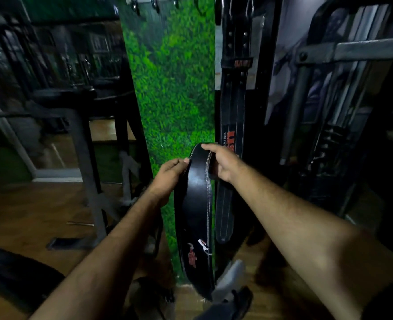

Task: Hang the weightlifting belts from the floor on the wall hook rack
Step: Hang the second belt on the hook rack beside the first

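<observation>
I hold a black leather weightlifting belt (196, 204) with white stitching in front of a green grass-patterned wall panel (172, 88). My left hand (171, 173) grips its upper left edge. My right hand (221, 162) grips the top from the right, forefinger laid over the fold. The belt hangs down to about floor level, a red logo near its lower end. A second black belt (233, 107) with red lettering hangs from the hook rack (154, 3) at the top of the panel, just right of the one I hold. Several metal hooks show along the top edge.
A dark steel gym frame (87, 146) stands to the left on the wooden floor (29, 215). A machine with grey bars (343, 51) fills the right side. A dark padded shape (13, 273) lies at lower left. My shoe (230, 303) is below the belt.
</observation>
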`<control>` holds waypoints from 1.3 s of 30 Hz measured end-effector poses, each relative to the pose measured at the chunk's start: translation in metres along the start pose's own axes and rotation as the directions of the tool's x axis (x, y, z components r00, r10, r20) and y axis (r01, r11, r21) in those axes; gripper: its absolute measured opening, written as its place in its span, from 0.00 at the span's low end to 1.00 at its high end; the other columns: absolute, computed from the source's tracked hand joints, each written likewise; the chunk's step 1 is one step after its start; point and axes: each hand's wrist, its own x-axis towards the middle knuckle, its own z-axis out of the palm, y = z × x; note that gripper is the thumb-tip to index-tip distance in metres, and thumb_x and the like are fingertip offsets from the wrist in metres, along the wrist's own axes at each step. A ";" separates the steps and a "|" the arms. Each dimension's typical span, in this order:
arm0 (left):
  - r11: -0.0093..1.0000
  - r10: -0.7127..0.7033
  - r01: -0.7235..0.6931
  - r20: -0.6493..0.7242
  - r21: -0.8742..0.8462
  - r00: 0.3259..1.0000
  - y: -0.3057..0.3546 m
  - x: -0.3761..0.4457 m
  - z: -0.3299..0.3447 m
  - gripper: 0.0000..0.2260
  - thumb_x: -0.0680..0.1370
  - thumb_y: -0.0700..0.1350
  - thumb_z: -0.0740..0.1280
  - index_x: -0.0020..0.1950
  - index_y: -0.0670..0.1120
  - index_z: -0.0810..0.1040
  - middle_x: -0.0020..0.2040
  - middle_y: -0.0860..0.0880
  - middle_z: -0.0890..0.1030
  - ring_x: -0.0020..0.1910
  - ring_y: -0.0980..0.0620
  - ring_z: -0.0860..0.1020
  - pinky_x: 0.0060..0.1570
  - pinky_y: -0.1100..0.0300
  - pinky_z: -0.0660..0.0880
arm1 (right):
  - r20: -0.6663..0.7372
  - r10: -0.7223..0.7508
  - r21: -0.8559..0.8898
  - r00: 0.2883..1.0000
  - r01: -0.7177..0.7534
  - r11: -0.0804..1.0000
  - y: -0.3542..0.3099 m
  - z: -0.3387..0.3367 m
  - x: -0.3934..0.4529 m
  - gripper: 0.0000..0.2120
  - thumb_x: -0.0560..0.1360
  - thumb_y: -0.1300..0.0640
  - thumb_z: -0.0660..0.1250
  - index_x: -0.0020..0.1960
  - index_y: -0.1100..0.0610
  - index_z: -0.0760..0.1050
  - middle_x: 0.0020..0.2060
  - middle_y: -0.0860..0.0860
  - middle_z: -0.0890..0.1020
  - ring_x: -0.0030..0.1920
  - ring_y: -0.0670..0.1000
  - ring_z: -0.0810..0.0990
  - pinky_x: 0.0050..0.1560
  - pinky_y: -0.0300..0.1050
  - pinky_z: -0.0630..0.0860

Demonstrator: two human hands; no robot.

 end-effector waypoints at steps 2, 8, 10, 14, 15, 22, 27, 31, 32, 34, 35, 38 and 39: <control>0.998 0.027 -0.028 0.012 0.063 1.000 0.006 0.001 0.004 0.13 0.80 0.50 0.67 0.36 0.48 0.75 0.30 0.51 0.72 0.30 0.55 0.69 0.30 0.61 0.64 | -0.004 -0.090 0.006 0.996 0.090 0.996 -0.008 0.004 0.006 0.04 0.76 0.56 0.71 0.49 0.56 0.81 0.50 0.57 0.85 0.49 0.56 0.83 0.54 0.50 0.79; 0.975 0.083 -0.126 0.229 0.181 0.970 0.031 0.000 0.011 0.11 0.83 0.41 0.62 0.40 0.45 0.73 0.29 0.55 0.76 0.26 0.60 0.70 0.26 0.67 0.65 | -0.028 -0.225 0.161 0.974 0.226 0.961 -0.045 0.010 0.013 0.23 0.67 0.43 0.77 0.57 0.55 0.83 0.54 0.54 0.86 0.55 0.56 0.84 0.59 0.52 0.80; 0.965 0.036 -0.116 0.320 0.234 0.947 0.037 0.004 0.008 0.07 0.82 0.41 0.62 0.46 0.44 0.77 0.35 0.52 0.81 0.29 0.57 0.76 0.26 0.66 0.70 | -0.022 -0.258 0.239 0.966 0.256 0.937 -0.061 0.011 0.011 0.20 0.72 0.48 0.75 0.59 0.58 0.79 0.51 0.55 0.84 0.51 0.57 0.84 0.48 0.48 0.82; 0.925 -0.023 -0.117 0.362 0.361 0.932 0.049 0.017 -0.004 0.10 0.83 0.42 0.62 0.57 0.36 0.76 0.43 0.44 0.80 0.35 0.51 0.78 0.28 0.64 0.73 | -0.086 -0.358 0.219 0.930 0.368 0.904 -0.079 0.025 0.009 0.16 0.78 0.58 0.70 0.63 0.57 0.70 0.50 0.52 0.81 0.43 0.45 0.82 0.32 0.33 0.78; 0.928 -0.019 -0.119 0.363 0.354 0.932 0.053 0.020 -0.006 0.08 0.83 0.41 0.62 0.56 0.37 0.77 0.41 0.47 0.81 0.34 0.53 0.78 0.27 0.65 0.74 | -0.103 -0.377 0.202 0.921 0.390 0.898 -0.079 0.029 0.011 0.19 0.78 0.57 0.70 0.67 0.60 0.70 0.52 0.53 0.82 0.43 0.44 0.81 0.34 0.33 0.78; 0.946 0.132 -0.208 0.288 0.250 0.948 0.095 0.050 -0.008 0.06 0.83 0.42 0.62 0.47 0.44 0.74 0.36 0.52 0.79 0.30 0.60 0.78 0.25 0.65 0.73 | -0.065 -0.525 0.183 0.848 0.528 0.830 -0.099 0.047 0.019 0.03 0.78 0.62 0.69 0.46 0.57 0.78 0.35 0.49 0.85 0.34 0.45 0.83 0.36 0.39 0.80; 0.948 0.216 -0.257 0.213 0.186 0.953 0.113 0.068 -0.006 0.08 0.83 0.46 0.61 0.50 0.42 0.73 0.40 0.42 0.76 0.34 0.51 0.75 0.26 0.64 0.73 | -0.029 -0.595 0.081 0.803 0.595 0.800 -0.112 0.051 0.020 0.05 0.77 0.64 0.69 0.53 0.62 0.78 0.38 0.50 0.86 0.37 0.46 0.85 0.40 0.40 0.81; 0.954 0.258 -0.285 0.227 0.095 0.939 0.126 0.079 -0.005 0.08 0.83 0.47 0.61 0.51 0.44 0.75 0.43 0.41 0.78 0.38 0.47 0.77 0.36 0.57 0.73 | 0.015 -0.664 -0.006 0.748 0.664 0.748 -0.125 0.059 0.017 0.05 0.78 0.65 0.68 0.54 0.61 0.77 0.42 0.53 0.85 0.40 0.48 0.84 0.44 0.42 0.81; 0.953 0.273 -0.295 0.229 0.066 0.934 0.130 0.080 -0.005 0.08 0.83 0.48 0.61 0.51 0.45 0.75 0.44 0.42 0.78 0.40 0.46 0.77 0.38 0.56 0.73 | 0.025 -0.684 -0.029 0.729 0.685 0.728 -0.129 0.060 0.016 0.06 0.78 0.65 0.69 0.54 0.60 0.78 0.43 0.53 0.85 0.40 0.48 0.84 0.45 0.43 0.81; 0.948 0.302 -0.317 0.225 0.029 0.926 0.136 0.081 -0.004 0.08 0.83 0.48 0.61 0.52 0.45 0.75 0.44 0.44 0.78 0.39 0.48 0.77 0.36 0.57 0.73 | 0.037 -0.720 -0.101 0.693 0.720 0.687 -0.139 0.060 0.015 0.06 0.77 0.64 0.70 0.54 0.59 0.79 0.45 0.51 0.86 0.43 0.48 0.84 0.49 0.45 0.81; 0.945 0.312 -0.325 0.221 0.023 0.924 0.138 0.084 -0.002 0.09 0.83 0.49 0.61 0.52 0.44 0.75 0.43 0.43 0.77 0.38 0.49 0.76 0.35 0.58 0.73 | 0.040 -0.733 -0.139 0.679 0.730 0.669 -0.144 0.059 0.014 0.06 0.76 0.63 0.71 0.53 0.59 0.80 0.45 0.51 0.86 0.44 0.47 0.84 0.50 0.45 0.81; 0.932 0.356 -0.362 0.178 -0.001 0.917 0.141 0.092 0.008 0.15 0.83 0.50 0.61 0.52 0.37 0.76 0.43 0.41 0.77 0.39 0.47 0.75 0.36 0.57 0.73 | 0.015 -0.771 -0.191 0.637 0.758 0.623 -0.157 0.055 0.014 0.06 0.75 0.58 0.73 0.45 0.61 0.79 0.40 0.52 0.85 0.42 0.50 0.83 0.49 0.52 0.80; 0.927 0.371 -0.376 0.154 0.004 0.916 0.142 0.095 0.011 0.17 0.83 0.50 0.62 0.50 0.35 0.75 0.42 0.42 0.77 0.40 0.47 0.75 0.37 0.56 0.72 | -0.006 -0.784 -0.206 0.621 0.766 0.609 -0.160 0.054 0.014 0.11 0.74 0.56 0.74 0.43 0.64 0.77 0.38 0.55 0.83 0.41 0.52 0.81 0.46 0.55 0.79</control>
